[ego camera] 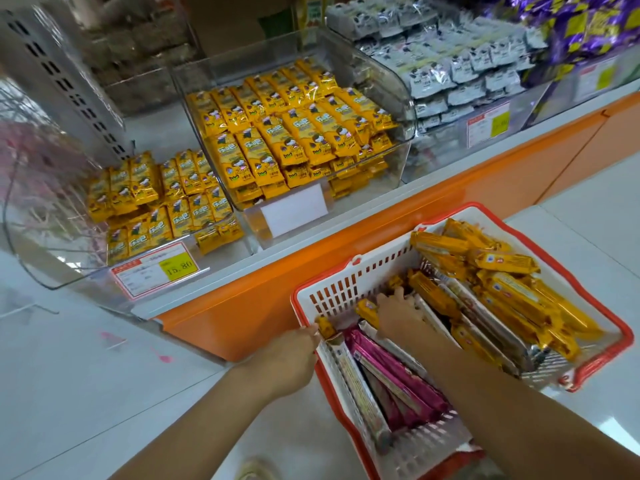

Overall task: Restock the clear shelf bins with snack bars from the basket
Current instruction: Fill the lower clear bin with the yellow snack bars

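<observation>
White shop flooring is bearing the basket (pixel 346 285) below the clear shelf bins (pixel 405 98); the left hand (pixel 291 358) is gripping its rim, probably steadying it; the right hand (pixel 398 315) is digging among yellow snack bars (pixel 512 299), its fingers (pixel 389 296) curling downward, and I cannot tell whether they hold one.

Yellow snack bars (pixel 498 292) in basket (pixel 349 275)

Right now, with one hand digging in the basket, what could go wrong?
1. The basket mixes yellow bars, pink bars and silver bars; the right hand, buried among them, may pull the wrong kind.
2. The middle bin looks nearly full at the front; added bars could slide out.
3. The left hand grips only one rim corner, so the basket might tip if lifted.
</observation>
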Demonstrator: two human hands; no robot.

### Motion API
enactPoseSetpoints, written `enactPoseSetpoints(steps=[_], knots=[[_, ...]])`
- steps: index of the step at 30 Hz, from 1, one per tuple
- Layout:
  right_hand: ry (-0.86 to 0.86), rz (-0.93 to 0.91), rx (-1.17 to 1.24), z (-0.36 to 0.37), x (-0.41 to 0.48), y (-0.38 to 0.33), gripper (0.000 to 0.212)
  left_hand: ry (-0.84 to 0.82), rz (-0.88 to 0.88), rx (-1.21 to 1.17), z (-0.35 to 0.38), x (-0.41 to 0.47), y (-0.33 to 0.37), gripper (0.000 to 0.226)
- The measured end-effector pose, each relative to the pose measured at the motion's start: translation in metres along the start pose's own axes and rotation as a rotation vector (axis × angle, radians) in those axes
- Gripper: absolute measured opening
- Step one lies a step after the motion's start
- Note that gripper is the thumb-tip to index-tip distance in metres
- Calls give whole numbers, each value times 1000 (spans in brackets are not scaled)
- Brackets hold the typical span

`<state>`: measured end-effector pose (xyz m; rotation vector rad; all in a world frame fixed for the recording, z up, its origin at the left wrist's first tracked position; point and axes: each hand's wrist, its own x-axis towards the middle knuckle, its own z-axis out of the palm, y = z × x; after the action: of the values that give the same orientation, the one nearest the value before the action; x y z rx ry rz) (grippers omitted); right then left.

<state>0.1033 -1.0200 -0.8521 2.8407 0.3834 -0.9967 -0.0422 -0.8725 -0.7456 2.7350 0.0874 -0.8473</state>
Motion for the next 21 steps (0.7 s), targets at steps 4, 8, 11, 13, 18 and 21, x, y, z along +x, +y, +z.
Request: enactPoseSetpoints(steps=[4, 8, 11, 13, 18, 21], knots=[[187, -59, 72, 13, -27, 13, 46, 1, -27, -44, 4, -2, -1, 48], [194, -208, 405, -5, -71, 20, 45, 97, -83, -328, -2, -10, 12, 39], [280, -343, 544, -26, -115, 11, 57, 163, -136, -792, -18, -21, 27, 40], [375, -436, 598, -39, -146, -1, 57, 160, -151, -1106, -27, -29, 36, 40], [371, -580, 756, -71, -200, -16, 58, 221, -30, -1470, -52, -54, 40, 25], [170, -661, 849, -94, -218, -8, 62, 177, 87, -1512, -68, -72, 32, 20]])
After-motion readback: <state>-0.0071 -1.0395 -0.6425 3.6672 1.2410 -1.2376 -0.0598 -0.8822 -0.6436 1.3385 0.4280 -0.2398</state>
